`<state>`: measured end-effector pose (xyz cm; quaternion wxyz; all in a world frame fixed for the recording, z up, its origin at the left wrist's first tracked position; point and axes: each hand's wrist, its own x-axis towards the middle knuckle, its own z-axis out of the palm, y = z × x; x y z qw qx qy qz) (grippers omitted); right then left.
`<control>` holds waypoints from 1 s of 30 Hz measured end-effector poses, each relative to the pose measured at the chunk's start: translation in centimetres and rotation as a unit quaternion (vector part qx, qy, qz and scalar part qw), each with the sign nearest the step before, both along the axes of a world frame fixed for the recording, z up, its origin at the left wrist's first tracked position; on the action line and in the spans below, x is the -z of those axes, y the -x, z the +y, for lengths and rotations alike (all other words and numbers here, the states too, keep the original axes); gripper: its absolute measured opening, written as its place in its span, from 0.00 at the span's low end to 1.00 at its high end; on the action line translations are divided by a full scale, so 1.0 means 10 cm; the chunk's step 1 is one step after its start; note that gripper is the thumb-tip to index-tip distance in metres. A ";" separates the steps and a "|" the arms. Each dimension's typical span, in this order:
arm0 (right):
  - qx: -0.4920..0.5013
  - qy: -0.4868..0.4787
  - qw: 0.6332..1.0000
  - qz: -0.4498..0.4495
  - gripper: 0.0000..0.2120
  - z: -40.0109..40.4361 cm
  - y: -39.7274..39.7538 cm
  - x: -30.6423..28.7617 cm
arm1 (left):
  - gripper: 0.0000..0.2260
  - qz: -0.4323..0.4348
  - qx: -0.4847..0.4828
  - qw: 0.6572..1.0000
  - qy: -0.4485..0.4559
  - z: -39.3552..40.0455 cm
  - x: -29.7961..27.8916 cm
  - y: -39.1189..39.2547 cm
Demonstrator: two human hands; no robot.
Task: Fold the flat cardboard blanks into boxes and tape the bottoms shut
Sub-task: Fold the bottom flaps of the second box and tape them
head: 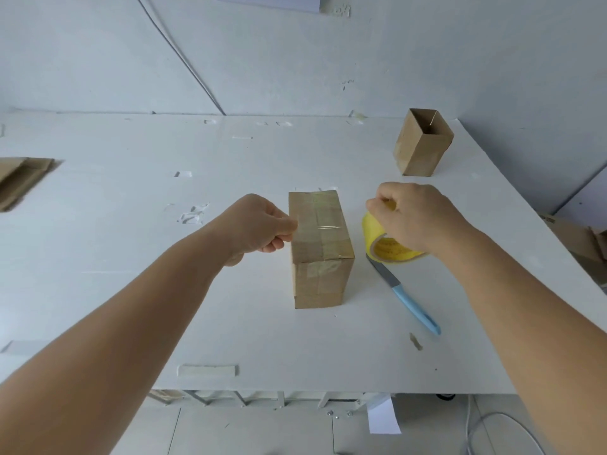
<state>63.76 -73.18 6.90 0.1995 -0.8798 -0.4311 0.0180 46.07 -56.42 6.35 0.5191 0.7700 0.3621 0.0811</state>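
At centre of white worktop (131, 224): folded cardboard box (320, 254), standing with taped bottom upward; clear tape (323, 224) laid across upper face and down near side. Against left upper edge of box: left hand (259, 224), grip curled, fingertips pinched at tape end on box edge. Just right of box: right hand (417, 215), grip closed round yellow tape roll (391, 244), roll tilted and close above worktop. Beside roll, toward near edge: blue-handled knife (405, 293), flat, blade tip under roll. Far right corner: second cardboard box (422, 142), open end up, well apart from the first. Far left edge: flat cardboard blanks (19, 180), stacked, partly out of view. Near front edge: strip of tape (207, 370) stuck on worktop.
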 end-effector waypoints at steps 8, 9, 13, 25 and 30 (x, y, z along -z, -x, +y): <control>-0.063 -0.095 0.965 0.235 0.21 -0.11 -0.20 0.08 | 0.07 0.024 0.004 0.999 0.029 0.11 0.09 0.14; -0.064 -0.070 0.976 0.198 0.22 -0.09 -0.21 0.08 | 0.07 0.028 0.005 0.999 0.029 0.10 0.10 0.13; -0.028 0.015 0.996 0.089 0.22 -0.10 -0.29 0.07 | 0.09 0.032 0.003 0.999 0.041 0.16 0.13 0.14; -0.035 0.044 0.990 0.132 0.20 -0.05 -0.31 0.15 | 0.07 0.029 0.008 0.998 0.051 0.22 0.28 0.18; -0.033 0.045 0.989 0.135 0.20 -0.06 -0.30 0.21 | 0.07 0.026 0.011 0.998 0.051 0.24 0.36 0.20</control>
